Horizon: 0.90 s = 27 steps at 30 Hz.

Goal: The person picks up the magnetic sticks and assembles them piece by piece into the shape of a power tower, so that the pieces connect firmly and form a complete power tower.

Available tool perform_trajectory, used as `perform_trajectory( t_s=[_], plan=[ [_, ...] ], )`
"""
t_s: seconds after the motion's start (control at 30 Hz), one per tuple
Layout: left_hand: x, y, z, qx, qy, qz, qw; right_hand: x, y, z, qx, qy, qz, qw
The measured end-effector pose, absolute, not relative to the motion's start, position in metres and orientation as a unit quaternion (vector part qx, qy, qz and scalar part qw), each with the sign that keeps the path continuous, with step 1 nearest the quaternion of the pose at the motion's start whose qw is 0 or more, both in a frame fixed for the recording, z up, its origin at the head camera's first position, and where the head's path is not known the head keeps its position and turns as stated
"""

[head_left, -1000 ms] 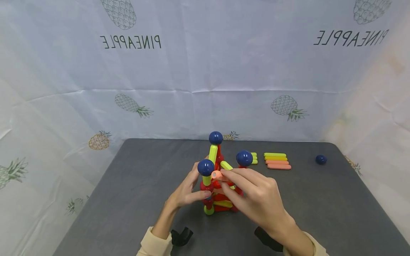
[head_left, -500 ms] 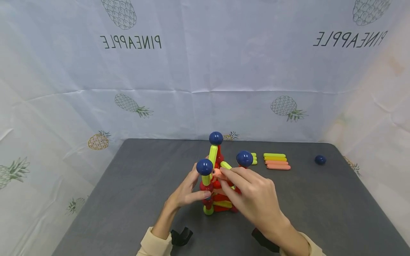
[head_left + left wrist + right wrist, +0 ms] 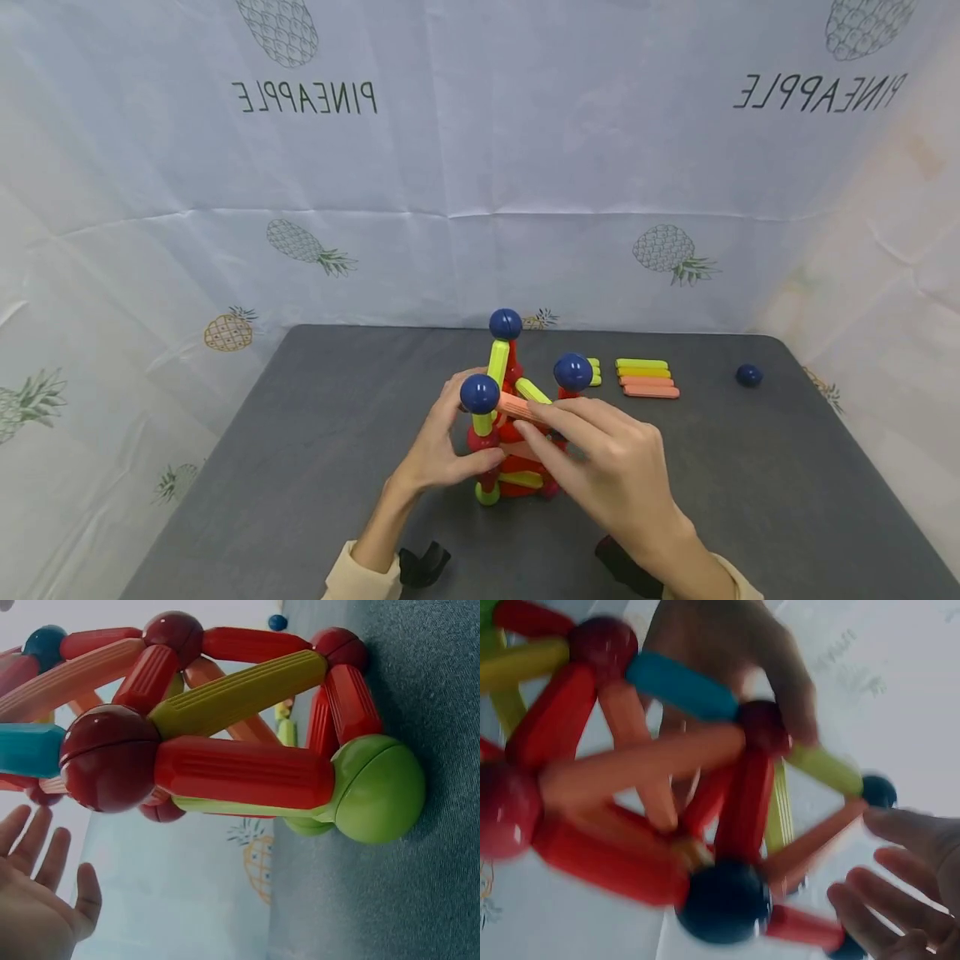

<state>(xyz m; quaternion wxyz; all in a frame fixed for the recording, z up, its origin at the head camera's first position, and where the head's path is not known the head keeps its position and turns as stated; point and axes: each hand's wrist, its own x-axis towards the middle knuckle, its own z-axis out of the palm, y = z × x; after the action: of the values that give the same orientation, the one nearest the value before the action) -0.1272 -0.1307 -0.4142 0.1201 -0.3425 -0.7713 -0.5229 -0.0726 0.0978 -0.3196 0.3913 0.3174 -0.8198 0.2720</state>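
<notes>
A tower of magnetic rods and balls stands before me. Blue balls top it, among them the near left one point(image 3: 480, 393); dark red balls point(image 3: 110, 757) sit lower and a green ball point(image 3: 379, 789) is at the foot. An orange rod point(image 3: 513, 406) runs from that blue ball down to the right. My right hand point(image 3: 607, 454) has its fingertips at this rod; in the right wrist view its fingers are extended, one right at the upper ball point(image 3: 879, 790). My left hand point(image 3: 442, 450) is around the left column, thumb in front; the left wrist view shows its fingers spread.
Yellow and orange rods point(image 3: 648, 378) lie in a row right of the tower, with several lime rods point(image 3: 595, 372) partly hidden behind it. A loose blue ball point(image 3: 748, 375) rests at the far right of the grey table point(image 3: 337, 375). Behind hangs a pineapple-print cloth point(image 3: 480, 150).
The orange rod has swung from pointing toward me to lying along the tower, its end at the near left blue ball. My right fingers have loosened, and my left thumb has shifted slightly right.
</notes>
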Motion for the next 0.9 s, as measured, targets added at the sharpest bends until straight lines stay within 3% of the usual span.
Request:
perform_trajectory(
  t_s=[0.2,0.33,0.53,0.77,0.9],
  plan=[
    [-0.133,-0.144,-0.419,-0.333,-0.752,-0.552,0.139,-0.090,0.138,-0.320,0.323,-0.809,0.356,0.338],
    [-0.137,-0.157,-0.423,-0.269,-0.735,-0.599,0.169,-0.104,0.165,-0.326,0.306,-0.828,0.359,0.304],
    [-0.134,-0.163,-0.421,-0.160,-0.734,-0.618,0.232,-0.144,0.196,-0.353,0.195,-0.914,0.278,0.223],
    [-0.120,-0.156,-0.419,-0.199,-0.795,-0.538,0.196,-0.198,0.232,-0.421,0.108,-0.974,0.189,0.057],
    [-0.118,-0.148,-0.413,-0.172,-0.818,-0.519,0.181,-0.210,0.243,-0.446,0.102,-0.982,0.155,0.020]
  ],
)
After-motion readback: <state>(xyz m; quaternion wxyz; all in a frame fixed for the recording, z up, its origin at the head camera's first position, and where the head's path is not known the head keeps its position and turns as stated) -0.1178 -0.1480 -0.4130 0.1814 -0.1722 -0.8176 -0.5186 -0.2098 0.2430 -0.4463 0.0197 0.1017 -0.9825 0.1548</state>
